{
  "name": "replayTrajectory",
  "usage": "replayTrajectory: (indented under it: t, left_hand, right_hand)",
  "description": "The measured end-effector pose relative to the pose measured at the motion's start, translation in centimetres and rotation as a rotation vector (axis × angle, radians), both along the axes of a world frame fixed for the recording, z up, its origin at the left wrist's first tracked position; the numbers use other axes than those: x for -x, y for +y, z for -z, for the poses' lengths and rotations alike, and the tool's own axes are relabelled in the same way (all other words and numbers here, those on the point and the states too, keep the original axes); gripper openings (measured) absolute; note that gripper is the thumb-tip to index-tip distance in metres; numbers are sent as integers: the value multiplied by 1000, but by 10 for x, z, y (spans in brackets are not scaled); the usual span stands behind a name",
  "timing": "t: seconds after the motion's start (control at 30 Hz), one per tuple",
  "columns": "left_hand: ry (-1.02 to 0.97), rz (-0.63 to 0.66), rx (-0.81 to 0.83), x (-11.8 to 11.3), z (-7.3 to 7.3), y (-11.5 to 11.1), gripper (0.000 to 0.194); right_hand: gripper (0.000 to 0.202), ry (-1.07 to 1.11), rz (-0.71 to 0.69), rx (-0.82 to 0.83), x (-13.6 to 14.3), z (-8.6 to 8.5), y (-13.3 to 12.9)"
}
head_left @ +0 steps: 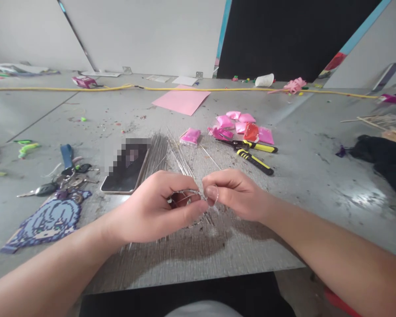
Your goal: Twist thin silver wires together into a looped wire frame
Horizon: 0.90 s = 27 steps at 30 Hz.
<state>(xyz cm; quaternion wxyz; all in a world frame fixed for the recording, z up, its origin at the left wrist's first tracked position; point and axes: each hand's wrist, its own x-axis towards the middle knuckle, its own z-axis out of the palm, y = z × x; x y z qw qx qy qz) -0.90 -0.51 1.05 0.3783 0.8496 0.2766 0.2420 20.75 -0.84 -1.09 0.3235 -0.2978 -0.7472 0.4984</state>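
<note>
My left hand (166, 207) is closed around a twisted silvery wire piece (186, 192), whose curved strands show between thumb and fingers. Close beside it, my right hand (234, 193) pinches a thin wire loop (217, 196) that meets the piece near my left fingertips. How the strands join is too fine to make out. Under and beyond my hands lie loose straight wires (181, 158), with a denser bundle of wires (156, 152) next to a phone (128, 169). Pliers with yellow and black handles (251, 152) rest beyond my right hand.
Several pink packets (232, 123) and a red packet (251, 132) lie behind the pliers. Keys (74, 178) and a pixel-pattern character piece (53, 218) are at left. A pink sheet (183, 100), yellow cord (185, 89), white cup (264, 80) and dark cloth (383, 160) are farther out.
</note>
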Motion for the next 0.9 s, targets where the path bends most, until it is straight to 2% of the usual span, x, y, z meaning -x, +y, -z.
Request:
replayTrajectory:
  t: [0.13, 0.3, 0.4, 0.53, 0.67, 0.8, 0.9]
  left_hand:
    - [3, 57, -85, -1, -1, 3, 26]
    - [-43, 140, -201, -2, -2, 4, 21]
    - [-72, 167, -246, -3, -3, 2, 17]
    - [-69, 144, -229, -4, -3, -2, 19]
    - [-40, 88, -225, -5, -2, -8, 23]
    - [-6, 25, -217, -5, -3, -13, 36]
    - [-6, -14, -217, -5, -3, -12, 40]
  right_hand:
    - [25, 13, -124, 48, 1, -3, -2]
    - [19, 143, -189, 251, 3, 3, -5]
    - [17, 150, -207, 245, 4, 6, -6]
    - [19, 107, -139, 48, 6, 0, -7]
    - [20, 48, -62, -278, 6, -8, -10]
    - [22, -15, 48, -573, 4, -8, -13]
    - [21, -49, 115, -691, 3, -8, -13]
